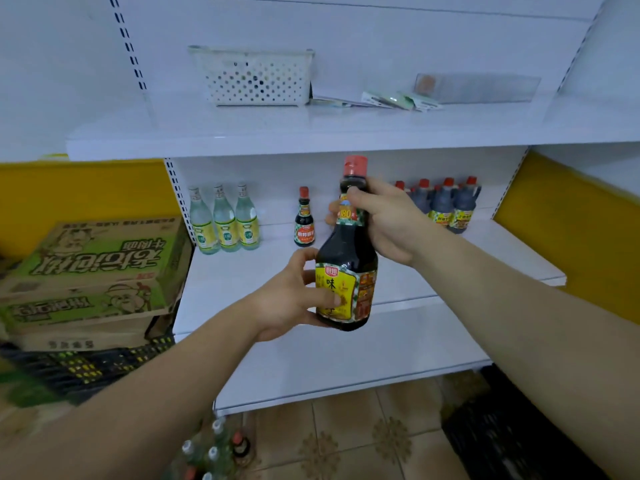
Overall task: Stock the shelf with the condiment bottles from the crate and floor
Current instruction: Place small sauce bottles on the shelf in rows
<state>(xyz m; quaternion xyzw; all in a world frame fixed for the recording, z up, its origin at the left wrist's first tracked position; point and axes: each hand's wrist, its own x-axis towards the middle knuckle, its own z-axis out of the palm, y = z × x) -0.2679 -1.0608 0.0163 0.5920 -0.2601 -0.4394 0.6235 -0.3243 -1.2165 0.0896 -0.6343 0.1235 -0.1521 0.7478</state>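
Gripping a glossy dark glass bottle (346, 265), left hand (291, 299) wraps its base, right hand (384, 223) its neck.

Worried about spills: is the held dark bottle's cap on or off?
On: the red cap sits atop the dark bottle, above the right hand gripping its neck. Tightness: cannot tell.

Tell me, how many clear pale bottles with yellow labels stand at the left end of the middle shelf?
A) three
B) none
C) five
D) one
A: three clear bottles stand upright in a row at the left end of the shelf, to the left of the small dark bottle.
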